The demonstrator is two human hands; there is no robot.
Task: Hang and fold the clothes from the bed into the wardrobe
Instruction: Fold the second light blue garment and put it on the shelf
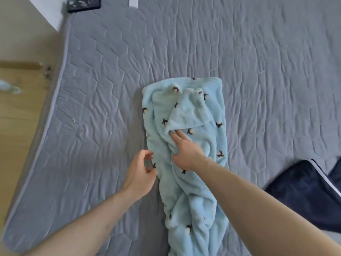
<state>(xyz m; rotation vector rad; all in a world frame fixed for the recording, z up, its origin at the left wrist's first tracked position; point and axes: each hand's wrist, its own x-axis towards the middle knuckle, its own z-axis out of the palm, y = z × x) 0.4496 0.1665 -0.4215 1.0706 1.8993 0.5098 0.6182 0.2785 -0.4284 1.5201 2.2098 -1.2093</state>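
Fig. Head view, near to far; clock positions refer to the picture.

Blue garment [186, 145]: fleece w/ small dark print, lying lengthwise on the bed [92, 100], running from 6 o'clock up to centre. Near end bunched and twisted; far end spread flatter, w/ a triangular flap turned back on top. Prob. laid out flat so it can be folded, a step judged not yet far along.

Left hand [140, 174], approx. 7 o'clock of centre: at the garment's left edge, fingers loosely curled, thumb and fingertips just touching or nearly touching the hem; cannot tell whether cloth is pinched.

Right hand [184, 152], just below centre: lies on the garment, fingers fairly straight, tips pressing at the flap's lower corner. Nothing gripped. Likely pins the cloth so it won't slide while the edge is adjusted.

Dark garment [306, 196], 4 o'clock: navy w/ pale piping, well apart, apparently awaiting its turn.

Black object [84, 4], 11 o'clock, at the bed's far corner; markings blurred. No legible writing or brand anywhere. Wardrobe not in view.
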